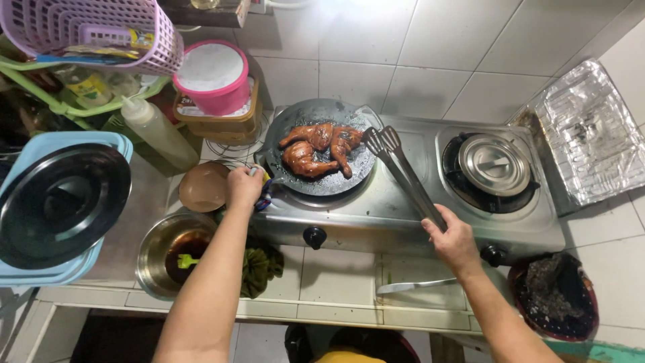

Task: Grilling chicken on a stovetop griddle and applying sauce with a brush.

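Chicken (316, 149) lies browned on the dark pan (321, 178) over the left burner. Left hand (243, 186) clamps the pan handle; right hand (454, 236) grips tongs (403, 176), tips slightly parted beside the meat. Steadying the pan seems wise while turning pieces. Open stovetop lies between pan and lidded pot (497, 165); bowls (176, 254) crowd the left edge.

Head view, steeply down over stove (403, 202)

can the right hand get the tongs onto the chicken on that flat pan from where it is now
Probably yes. The right hand holds the tongs, whose tips already reach the flat pan's rim beside the chicken; nothing lies between.
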